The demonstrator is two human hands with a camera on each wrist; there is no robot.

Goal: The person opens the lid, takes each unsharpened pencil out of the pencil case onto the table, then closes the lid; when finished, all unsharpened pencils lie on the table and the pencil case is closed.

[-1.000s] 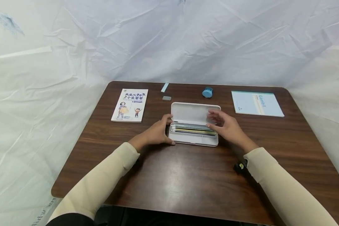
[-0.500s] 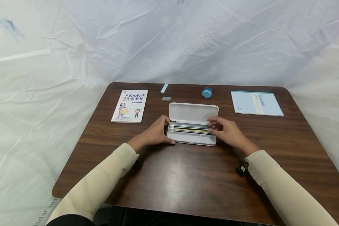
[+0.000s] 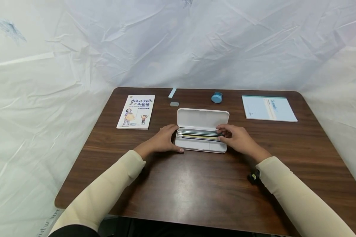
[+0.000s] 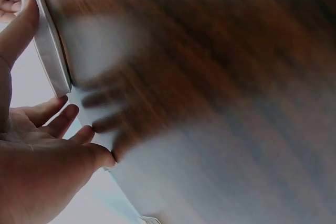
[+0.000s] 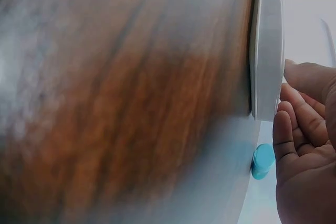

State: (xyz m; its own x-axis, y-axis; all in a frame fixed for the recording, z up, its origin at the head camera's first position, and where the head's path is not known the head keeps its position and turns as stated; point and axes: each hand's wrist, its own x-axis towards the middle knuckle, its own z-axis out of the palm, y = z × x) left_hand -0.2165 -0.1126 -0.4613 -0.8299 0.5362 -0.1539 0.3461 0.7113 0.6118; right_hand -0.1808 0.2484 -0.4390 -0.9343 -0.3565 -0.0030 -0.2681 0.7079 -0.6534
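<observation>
At mid-frame, the left grip [image 3: 161, 139] spreads around the left end of the open white case [image 3: 200, 119]; the right grip [image 3: 236, 139] bends over pencils [image 3: 200, 135] inside, whether pinching any I cannot tell. Beyond, at upper centre, a grey block [image 3: 174, 104] and blue container [image 3: 217, 97] rest on the table [image 3: 184, 191].

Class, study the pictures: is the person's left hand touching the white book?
Apart. The head view shows it: brown tabletop is visible between the left hand and the white book.
</observation>
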